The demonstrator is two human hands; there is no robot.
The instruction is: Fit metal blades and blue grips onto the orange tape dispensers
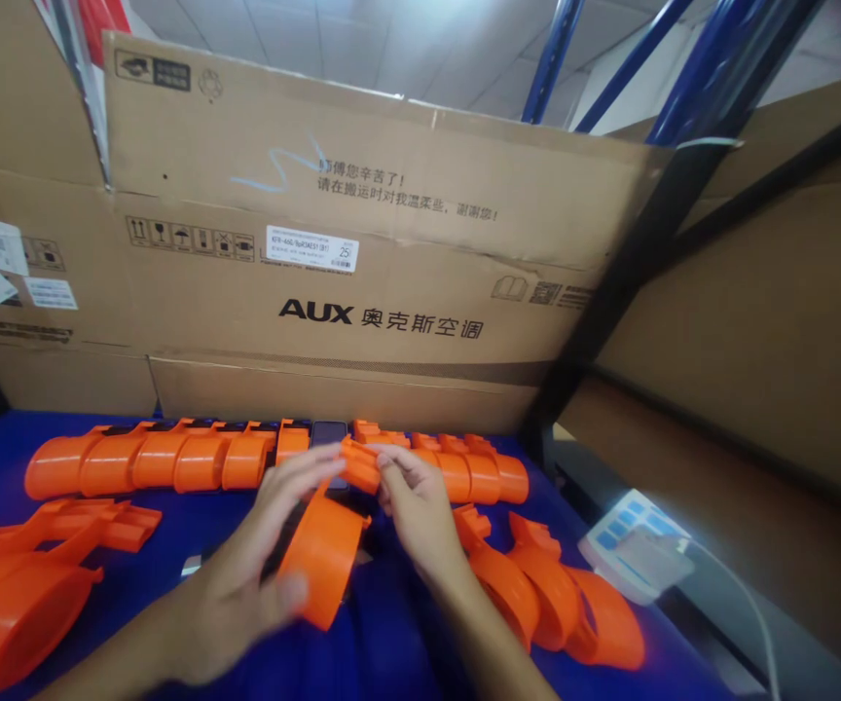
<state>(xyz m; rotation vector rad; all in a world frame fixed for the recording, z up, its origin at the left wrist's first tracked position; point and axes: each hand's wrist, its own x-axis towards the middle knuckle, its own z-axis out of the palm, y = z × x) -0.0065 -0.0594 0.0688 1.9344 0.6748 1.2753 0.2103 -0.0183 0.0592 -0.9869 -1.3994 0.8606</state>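
Note:
An orange plastic part [325,557], a wide ring with a small bracket at its top, is held up between my hands, tilted, over the blue surface. My left hand [235,574] curves around its left side, fingers at the bracket and thumb beside the ring; the thumb is slightly blurred. With thumb and fingers pinched, my right hand [417,501] grips the right end of the bracket. Dark material shows behind the ring, too hidden to name. A dark phone-like rectangle [330,434] sits just beyond the hands.
Similar orange parts [198,462] line the back of the blue cloth [194,531]. More orange parts [16,608] lie at the left, and several others [566,608] at the right. A white power strip [636,550] with a cable sits right. Cardboard [420,253] walls the back; a dark post [596,312] stands right.

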